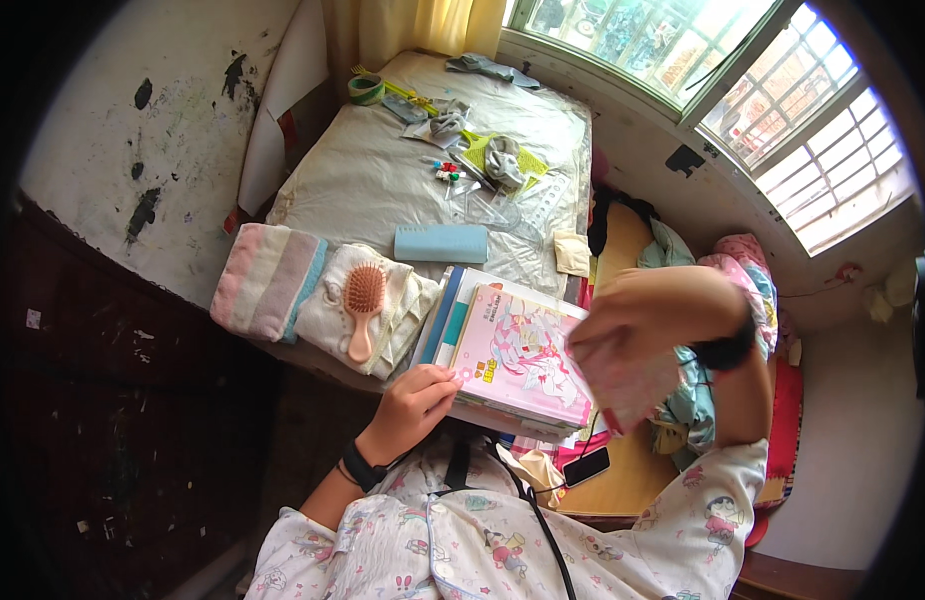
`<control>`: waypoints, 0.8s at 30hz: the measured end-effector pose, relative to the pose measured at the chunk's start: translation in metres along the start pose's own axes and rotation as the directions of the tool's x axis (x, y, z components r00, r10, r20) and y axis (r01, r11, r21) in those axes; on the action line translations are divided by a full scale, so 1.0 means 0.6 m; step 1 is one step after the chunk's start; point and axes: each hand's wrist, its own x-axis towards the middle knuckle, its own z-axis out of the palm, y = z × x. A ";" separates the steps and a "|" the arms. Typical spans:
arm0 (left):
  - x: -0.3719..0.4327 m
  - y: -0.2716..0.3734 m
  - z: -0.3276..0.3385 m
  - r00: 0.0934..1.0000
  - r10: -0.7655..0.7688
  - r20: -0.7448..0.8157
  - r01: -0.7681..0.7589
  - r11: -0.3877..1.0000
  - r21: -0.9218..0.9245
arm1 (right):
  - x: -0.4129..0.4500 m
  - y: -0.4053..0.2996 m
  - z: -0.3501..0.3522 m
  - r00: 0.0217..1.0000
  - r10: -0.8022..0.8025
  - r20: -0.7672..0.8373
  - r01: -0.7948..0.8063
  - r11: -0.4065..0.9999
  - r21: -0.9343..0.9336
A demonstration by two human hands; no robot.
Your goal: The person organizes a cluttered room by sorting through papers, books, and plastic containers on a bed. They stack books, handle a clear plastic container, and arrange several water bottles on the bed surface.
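My left hand point(417, 405) rests its fingertips on the lower left corner of a pink exercise book point(522, 360) with a cartoon cover. That book tops a stack of books and notebooks point(445, 319) at the table's near edge. To the right of the stack, my blurred right hand point(650, 311) is raised and grips a thin pinkish item point(635, 386). Blur hides whether this item is paper or cloth. Left of the stack, a paddle hairbrush point(363, 300) lies on a folded cream towel point(324, 322). Beside it is a folded striped towel point(267, 277).
A blue case point(441, 243) lies behind the stack on the covered table point(342, 172). Farther back are clear plastic rulers point(500, 210), grey cloths point(505, 159), small coloured blocks point(449, 172) and a tape roll point(366, 88). A phone point(586, 466) with a cable lies at right on a wooden surface point(635, 480).
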 end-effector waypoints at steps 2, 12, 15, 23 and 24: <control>0.002 0.004 -0.003 1.000 0.004 -0.001 -0.004 1.000 0.007 | 0.073 0.031 0.033 0.993 -0.105 -0.048 0.096 0.982 -0.161; -0.008 -0.002 0.002 1.000 -0.008 -0.030 0.008 1.000 0.002 | 0.074 0.039 0.188 0.751 0.284 -0.596 -0.348 0.938 0.008; -0.005 -0.002 0.004 0.999 0.029 -0.031 -0.028 0.999 0.022 | 0.078 0.041 0.216 0.709 0.296 -0.640 -0.410 0.912 -0.033; -0.005 0.006 0.012 0.998 -0.046 -0.035 0.044 0.998 -0.044 | 0.062 0.028 0.230 0.682 0.339 -0.648 -0.385 0.920 0.076; -0.004 0.006 0.012 0.998 -0.054 -0.028 0.053 0.998 -0.037 | 0.061 0.031 0.228 0.671 0.322 -0.668 -0.334 0.935 0.116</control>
